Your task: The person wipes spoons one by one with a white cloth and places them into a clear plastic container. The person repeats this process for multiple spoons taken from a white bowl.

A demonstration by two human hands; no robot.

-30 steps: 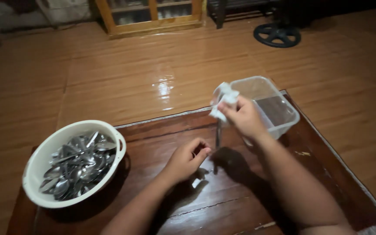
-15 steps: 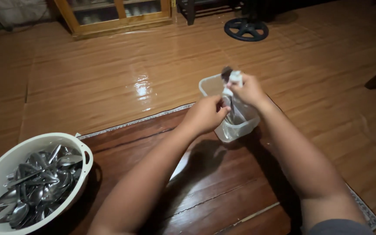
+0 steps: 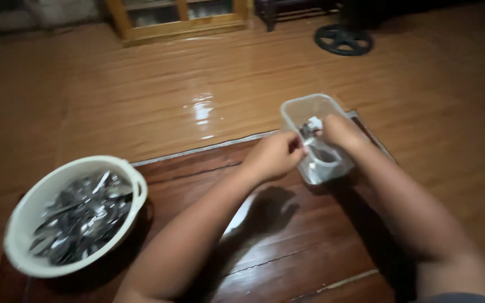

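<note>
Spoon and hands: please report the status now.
Left hand and right hand together over clear container, holding spoon with white cloth. Nothing blocking.

a white bowl [image 3: 133, 179] full of metal spoons [image 3: 79, 216] sits at the left end of the dark wooden desk [image 3: 287, 247]. beyond it lies a glossy wood floor [image 3: 158, 90], with a glass-fronted cabinet [image 3: 181, 17] and a black wheel [image 3: 343, 39] at the far side.
</note>
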